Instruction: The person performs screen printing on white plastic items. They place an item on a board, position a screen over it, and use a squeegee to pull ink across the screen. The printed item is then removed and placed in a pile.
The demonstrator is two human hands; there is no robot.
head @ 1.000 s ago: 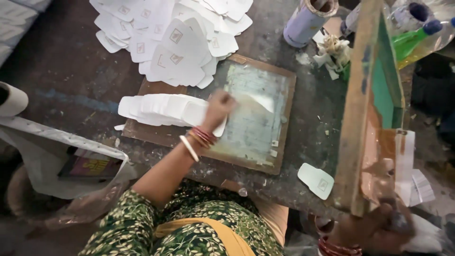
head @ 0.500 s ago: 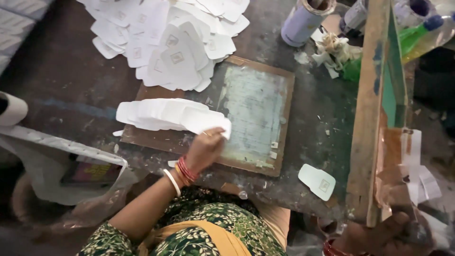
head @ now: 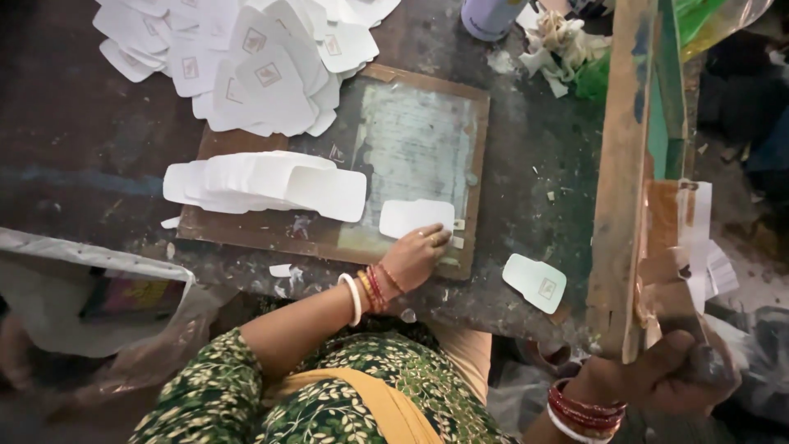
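- One blank white card (head: pixel 415 218) now lies on the glass printing plate (head: pixel 419 156), at its near edge; half a second ago your left hand (head: pixel 415 259) was lifting it off the fanned stack of blanks (head: pixel 263 182) just left of the plate.
- That puts the card on the plate, touching the small white stops at the plate's near right corner.
- Your left hand rests at the plate's near edge, wrist bent, fingers (head: pixel 437 238) flat on the card's lower edge, pressing rather than pinching.
- Your right hand (head: pixel 657 378), right of the plate, is clenched on the wooden screen frame (head: pixel 629 164), which is tilted up off the counter (head: pixel 107 123).
- Printed cards (head: pixel 255 57) are heaped beyond the plate.
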